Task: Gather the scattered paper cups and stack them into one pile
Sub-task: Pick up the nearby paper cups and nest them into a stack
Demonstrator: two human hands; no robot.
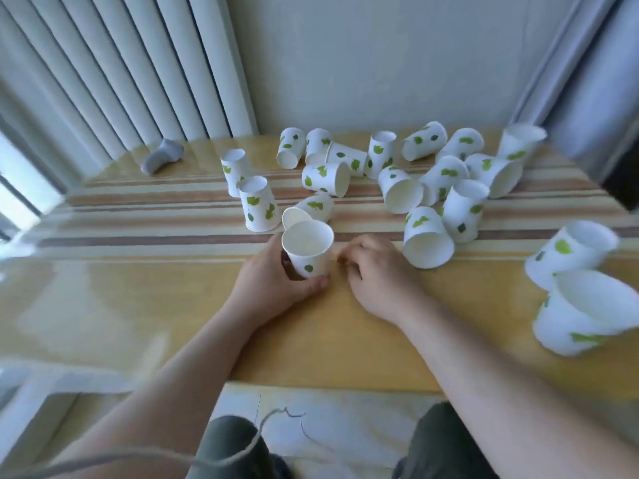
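Bare forearms with no sleeves reaching the hands, left hand [276, 274] and right hand [377, 271] without rings or gloves; dark olive-grey trousers [228, 444] over both knees below

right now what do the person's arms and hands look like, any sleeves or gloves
Both forearms are bare, with no sleeve showing anywhere in view. The left hand and right hand wear no gloves, and no rings, watch or wristband can be seen. Nothing is marked on them. Motion blur softens the finer detail.

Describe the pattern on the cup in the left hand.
White cup with green leaf-like spots, seen in the head view.
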